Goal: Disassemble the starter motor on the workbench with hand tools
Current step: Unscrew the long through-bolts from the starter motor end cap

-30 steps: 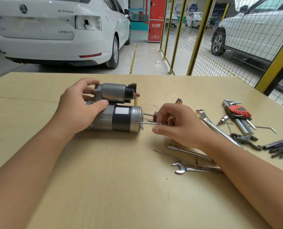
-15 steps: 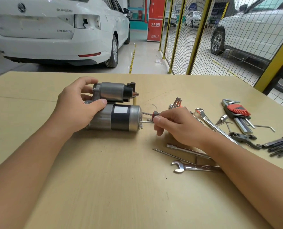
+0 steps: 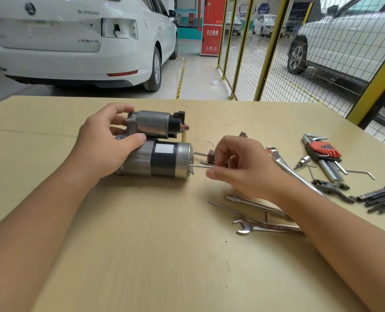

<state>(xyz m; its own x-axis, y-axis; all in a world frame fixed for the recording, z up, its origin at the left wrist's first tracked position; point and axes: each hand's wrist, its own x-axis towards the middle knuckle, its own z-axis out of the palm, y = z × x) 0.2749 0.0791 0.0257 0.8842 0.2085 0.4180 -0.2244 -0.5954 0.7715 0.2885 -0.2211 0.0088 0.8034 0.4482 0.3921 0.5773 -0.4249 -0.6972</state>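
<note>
Both forearms are bare to the frame edge, with short, unpainted fingernails.

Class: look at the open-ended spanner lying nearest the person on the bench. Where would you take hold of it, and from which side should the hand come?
Probably grip the open-ended spanner at mid-shank, coming from above and from the near side. It lies flat on the workbench, open jaw pointing left; its right end disappears under the right forearm, and thin rods lie just beyond it.

The pale yellow wooden workbench top (image 3: 164, 255) looks matt and smooth. The grey cylindrical starter motor (image 3: 157, 162) is dull brushed metal with a black matt band. The silver open-end wrench (image 3: 265, 228) is glossy polished metal.
</note>
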